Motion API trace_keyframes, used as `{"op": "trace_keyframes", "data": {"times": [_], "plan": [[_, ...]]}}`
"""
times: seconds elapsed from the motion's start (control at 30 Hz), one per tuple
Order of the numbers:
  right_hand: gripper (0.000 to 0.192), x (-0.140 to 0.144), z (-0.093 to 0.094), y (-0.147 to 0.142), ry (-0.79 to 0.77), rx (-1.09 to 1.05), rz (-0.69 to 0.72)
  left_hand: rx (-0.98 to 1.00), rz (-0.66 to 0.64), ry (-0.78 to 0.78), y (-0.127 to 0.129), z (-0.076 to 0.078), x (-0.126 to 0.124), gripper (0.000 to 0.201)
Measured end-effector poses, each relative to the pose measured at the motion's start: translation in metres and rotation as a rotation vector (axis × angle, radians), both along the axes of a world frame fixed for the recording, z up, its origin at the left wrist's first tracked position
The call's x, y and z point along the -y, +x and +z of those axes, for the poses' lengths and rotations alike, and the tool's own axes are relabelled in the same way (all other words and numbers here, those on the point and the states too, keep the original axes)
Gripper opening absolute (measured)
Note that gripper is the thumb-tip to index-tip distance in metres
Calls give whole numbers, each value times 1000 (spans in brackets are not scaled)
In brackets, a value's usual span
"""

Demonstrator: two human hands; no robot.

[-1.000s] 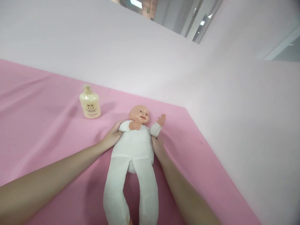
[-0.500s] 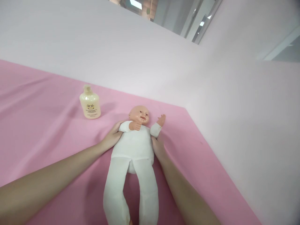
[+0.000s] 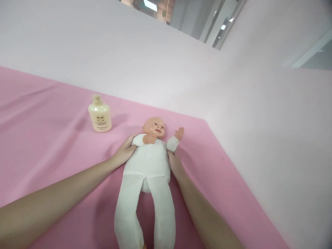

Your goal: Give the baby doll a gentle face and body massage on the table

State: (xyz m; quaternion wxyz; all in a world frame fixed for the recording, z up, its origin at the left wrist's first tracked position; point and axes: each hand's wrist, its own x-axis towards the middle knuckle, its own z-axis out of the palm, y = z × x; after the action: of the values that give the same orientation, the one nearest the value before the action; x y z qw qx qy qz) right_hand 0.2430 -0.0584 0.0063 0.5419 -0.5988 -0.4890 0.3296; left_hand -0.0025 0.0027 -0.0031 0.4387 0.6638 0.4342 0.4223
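Note:
A baby doll [image 3: 147, 160] with a white cloth body lies on its back on a pink cloth [image 3: 59, 145], head away from me and legs toward me. My left hand [image 3: 126, 149] grips the doll's side under its arm, thumb on the chest and some fingers behind the shoulder. On the opposite side, my right hand [image 3: 174, 162] holds the doll below its raised arm; most of those fingers are hidden behind the body. The doll's feet are mostly cut off by the bottom of the view.
A cream-coloured pump bottle [image 3: 100, 116] stands upright on the cloth, to the left of the doll's head. White walls [image 3: 166, 72] rise behind and to the right of the cloth's edge. A window [image 3: 186, 20] shows at the top.

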Motion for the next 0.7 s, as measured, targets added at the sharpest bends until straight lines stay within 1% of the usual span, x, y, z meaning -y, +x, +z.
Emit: {"op": "trace_keyframes", "data": {"times": [0.17, 0.3, 0.4, 0.5, 0.6, 0.7], "plan": [[42, 0, 1, 0, 1, 26, -2, -8, 2, 0, 0, -3, -1, 55], [37, -2, 0, 1, -3, 33, 0, 0, 9, -19, 0, -2, -1, 56], [35, -4, -3, 2, 28, 16, 14, 17, 13, -16, 1, -2, -1, 56], [36, -6, -6, 3, 54, -19, 28, 62, 21, -34, 1, -6, -3, 55], [36, -6, -8, 3, 24, -78, 26, 124, 34, -62, 1, -11, -7, 45], [38, -6, -9, 3, 40, -174, 35, 133, 49, -21, 3, -15, -10, 33]]}}
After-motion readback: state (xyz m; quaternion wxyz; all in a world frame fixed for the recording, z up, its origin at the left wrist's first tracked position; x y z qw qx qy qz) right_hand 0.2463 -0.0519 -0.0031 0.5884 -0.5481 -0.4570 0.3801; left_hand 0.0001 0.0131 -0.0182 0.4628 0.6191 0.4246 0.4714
